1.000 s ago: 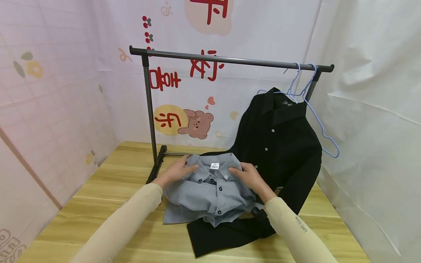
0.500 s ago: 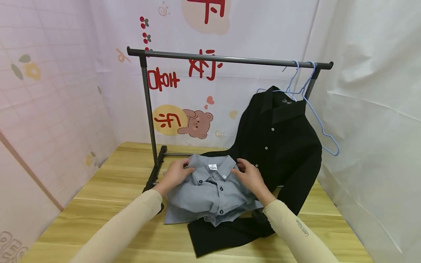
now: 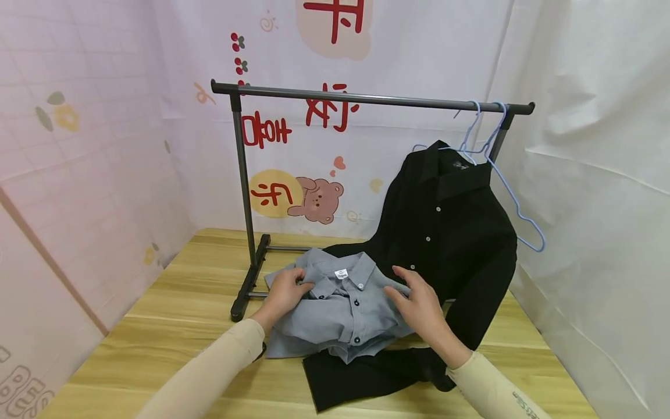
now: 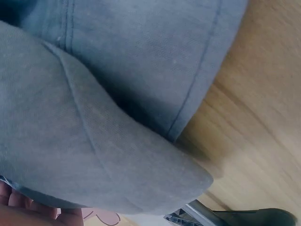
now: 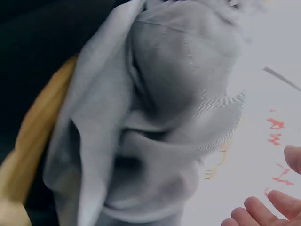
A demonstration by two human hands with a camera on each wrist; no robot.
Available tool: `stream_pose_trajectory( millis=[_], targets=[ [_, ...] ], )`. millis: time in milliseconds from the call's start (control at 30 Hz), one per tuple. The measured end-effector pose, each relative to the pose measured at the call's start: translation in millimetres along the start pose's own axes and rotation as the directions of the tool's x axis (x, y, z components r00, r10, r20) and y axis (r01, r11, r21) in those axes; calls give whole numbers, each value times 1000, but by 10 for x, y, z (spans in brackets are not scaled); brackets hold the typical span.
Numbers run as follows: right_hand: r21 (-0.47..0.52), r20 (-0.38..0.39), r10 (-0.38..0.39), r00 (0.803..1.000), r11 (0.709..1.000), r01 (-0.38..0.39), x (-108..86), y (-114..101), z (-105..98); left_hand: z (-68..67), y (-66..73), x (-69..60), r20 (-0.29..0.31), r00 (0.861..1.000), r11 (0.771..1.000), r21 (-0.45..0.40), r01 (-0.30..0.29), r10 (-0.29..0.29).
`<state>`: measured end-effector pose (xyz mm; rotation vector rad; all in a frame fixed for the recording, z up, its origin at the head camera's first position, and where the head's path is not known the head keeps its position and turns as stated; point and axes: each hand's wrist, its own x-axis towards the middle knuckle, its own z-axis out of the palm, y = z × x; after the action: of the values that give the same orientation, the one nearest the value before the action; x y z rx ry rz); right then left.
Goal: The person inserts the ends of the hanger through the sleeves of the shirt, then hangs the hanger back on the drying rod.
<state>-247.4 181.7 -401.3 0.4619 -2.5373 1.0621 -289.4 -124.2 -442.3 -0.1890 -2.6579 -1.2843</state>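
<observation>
A grey-blue shirt (image 3: 335, 314) lies bunched on the table, its collar at the back and a white label (image 3: 341, 274) inside. The left hand (image 3: 284, 294) pinches the shirt beside the collar's left side; in the left wrist view its fingers (image 4: 40, 212) show at the edge of the grey cloth (image 4: 94, 132). Off the collar's right side, the right hand (image 3: 420, 302) has thumb and fingers spread. The right wrist view shows that hand (image 5: 270, 207) apart from the blurred shirt (image 5: 174, 94).
A dark metal rack (image 3: 366, 100) stands behind the shirt. Two blue hangers (image 3: 515, 203) hang at its right end, one inside a black shirt (image 3: 450, 233). A black sleeve (image 3: 366, 378) lies on the wooden table (image 3: 173, 326) in front of the grey shirt.
The right hand has let go of the collar and moved right, its fingers spreading. The left hand has shifted slightly down, and the collar's left side sits less evenly.
</observation>
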Motion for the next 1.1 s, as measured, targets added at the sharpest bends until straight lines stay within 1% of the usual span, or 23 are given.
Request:
stream_pose_trajectory(
  millis=[67, 133, 167, 233, 267, 333, 400, 433, 500, 567, 600, 633, 700, 733, 767, 800, 867, 933, 967, 1000, 1067, 1100],
  targets=[
    [-9, -59, -81, 995, 997, 81, -65, -55, -119, 2, -4, -11, -5, 1000, 1000, 10, -7, 7],
    [-22, -126, -169, 978, 986, 167, -124, -118, -243, 0, -10, -21, -5, 1000, 1000, 15, -12, 13],
    [-29, -163, -215, 963, 977, 213, -149, -149, -307, -2, -14, -24, -4, 1000, 1000, 19, -16, 16],
    [-28, -235, -293, 927, 955, 295, -188, -217, -448, -4, -21, -29, 1, 1000, 1000, 22, -22, 22],
    [-23, -274, -330, 903, 941, 337, -197, -249, -522, -4, -22, -30, 6, 1000, 1000, 18, -19, 18],
    [0, -355, -389, 850, 909, 416, -190, -308, -678, -1, -30, -30, 8, 1000, 1000, 18, -25, 24],
    [11, -442, -418, 793, 882, 471, -158, -373, -846, 2, -34, -33, 9, 1000, 1000, 18, -23, 23],
    [18, -493, -422, 761, 869, 494, -131, -414, -928, 5, -35, -33, 7, 1000, 999, 19, -26, 26],
    [4, -589, -413, 695, 858, 513, -72, -482, -1093, 10, -38, -36, 7, 999, 999, 24, -36, 35],
    [-36, -672, -374, 639, 878, 477, 11, -490, -1255, 14, -36, -35, 11, 999, 999, 27, -34, 33],
    [-54, -706, -351, 615, 893, 447, 66, -455, -1335, 15, -34, -35, 12, 999, 999, 29, -35, 34],
    [-69, -733, -326, 597, 909, 411, 129, -382, -1415, 18, -34, -31, 12, 999, 999, 30, -35, 35],
    [-99, -766, -269, 584, 947, 306, 269, -150, -1569, 22, -30, -25, 15, 1000, 999, 30, -27, 27],
    [-115, -772, -240, 589, 963, 242, 343, -14, -1644, 22, -29, -22, 16, 1000, 999, 29, -23, 23],
    [-126, -770, -212, 602, 975, 182, 413, 123, -1716, 24, -28, -19, 17, 1000, 999, 28, -18, 18],
    [-130, -764, -180, 620, 984, 125, 479, 250, -1782, 25, -27, -17, 18, 1000, 1000, 26, -17, 17],
    [-140, -730, -109, 674, 990, 8, 589, 445, -1895, 29, -25, -16, 22, 1000, 1000, 24, -15, 14],
    [-149, -673, -38, 738, 985, -85, 685, 566, -1985, 33, -25, -16, 26, 1000, 1000, 21, -16, 15],
    [-147, -638, -4, 770, 982, -116, 731, 609, -2020, 33, -25, -20, 27, 1000, 1000, 20, -16, 16],
    [-145, -603, 27, 798, 979, -142, 774, 640, -2047, 35, -30, -21, 29, 999, 1000, 19, -17, 16],
    [-155, -528, 77, 846, 970, -185, 843, 688, -2093, 42, -30, -12, 31, 999, 1000, 20, -20, 20],
    [-162, -494, 94, 864, 967, -198, 871, 702, -2105, 43, -29, -9, 33, 999, 1000, 20, -20, 20]
  ],
)
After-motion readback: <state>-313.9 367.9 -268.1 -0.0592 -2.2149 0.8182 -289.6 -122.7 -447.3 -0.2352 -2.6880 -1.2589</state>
